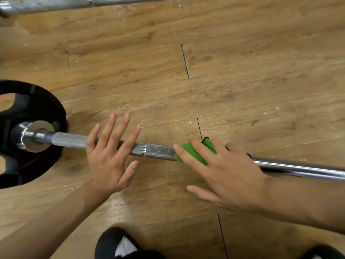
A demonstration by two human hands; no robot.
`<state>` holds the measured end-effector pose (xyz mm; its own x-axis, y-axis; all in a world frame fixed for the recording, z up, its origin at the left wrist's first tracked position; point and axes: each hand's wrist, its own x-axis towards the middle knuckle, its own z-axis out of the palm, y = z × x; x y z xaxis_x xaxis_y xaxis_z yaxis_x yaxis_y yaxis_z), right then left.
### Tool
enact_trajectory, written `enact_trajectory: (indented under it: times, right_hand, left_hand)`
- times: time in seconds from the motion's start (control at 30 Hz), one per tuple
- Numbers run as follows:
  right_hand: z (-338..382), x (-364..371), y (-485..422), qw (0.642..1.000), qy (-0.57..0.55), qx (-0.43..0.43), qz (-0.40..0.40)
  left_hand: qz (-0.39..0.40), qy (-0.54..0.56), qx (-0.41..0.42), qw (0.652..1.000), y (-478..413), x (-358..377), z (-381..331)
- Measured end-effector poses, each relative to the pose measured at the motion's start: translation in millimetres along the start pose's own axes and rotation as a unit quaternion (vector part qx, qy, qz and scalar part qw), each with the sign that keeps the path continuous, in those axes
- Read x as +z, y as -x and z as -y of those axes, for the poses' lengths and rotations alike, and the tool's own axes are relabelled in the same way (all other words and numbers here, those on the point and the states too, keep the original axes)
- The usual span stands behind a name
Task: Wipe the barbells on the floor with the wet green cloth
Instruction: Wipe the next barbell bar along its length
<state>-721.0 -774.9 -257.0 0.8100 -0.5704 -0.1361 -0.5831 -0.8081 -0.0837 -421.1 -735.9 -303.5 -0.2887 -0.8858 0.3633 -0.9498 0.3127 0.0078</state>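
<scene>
A steel barbell point(156, 150) lies across the wooden floor from left to right, with a black weight plate point(37, 103) on its left end. My left hand point(110, 156) hovers flat over the knurled part of the bar, fingers spread and straight. My right hand point(225, 171) presses the green cloth point(188, 149) down onto the bar with straight fingers, thumb stretched out below. Most of the cloth is hidden under those fingers.
A second metal bar point(56, 4) runs along the top edge of the view. My black shoes point(119, 243) stand at the bottom edge, near the bar. Wooden floor planks point(242, 71) spread between the two bars.
</scene>
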Motion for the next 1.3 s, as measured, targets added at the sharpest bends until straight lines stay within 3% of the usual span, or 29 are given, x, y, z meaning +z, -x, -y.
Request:
enact_trajectory:
  times: [0.17, 0.3, 0.43, 0.53, 0.7, 0.87, 1.0, 1.13, 1.3]
  right_hand:
    - [29, -2, -48, 1.0, -0.021, -0.003, -0.001]
    - [-10, -1, -15, 0.998, -0.013, -0.058, 0.016]
    - [-50, -3, 38, 0.999, 0.002, -0.022, 0.031]
    - [-45, -4, 26, 1.0, 0.014, 0.0, 0.001]
    - [-14, 1, -53, 0.998, 0.001, -0.004, -0.062]
    - [-44, 1, -53, 0.996, 0.02, -0.057, -0.068]
    - [-56, -4, -55, 0.994, 0.054, -0.059, -0.075]
    - [-62, -4, -63, 0.99, 0.085, -0.039, -0.109]
    - [-66, -4, -71, 0.972, 0.145, -0.075, -0.167]
  left_hand:
    - [0.024, 0.014, 0.001, 1.0, 1, -5, 3]
    - [0.022, 0.015, -0.002, 1.0, -7, -1, 4]
    - [0.018, 0.013, -0.003, 1.0, -16, 2, 5]
    - [0.044, 0.011, 0.005, 0.999, -23, -2, 9]
    - [0.173, 0.015, -0.009, 0.985, -48, -19, 17]
    - [0.341, -0.039, -0.038, 0.939, -75, -51, 15]
    - [0.314, -0.106, 0.066, 0.941, -73, -106, 10]
    - [0.3, -0.127, 0.091, 0.941, -69, -131, 37]
    - [0.269, -0.181, 0.127, 0.938, -73, -130, 108]
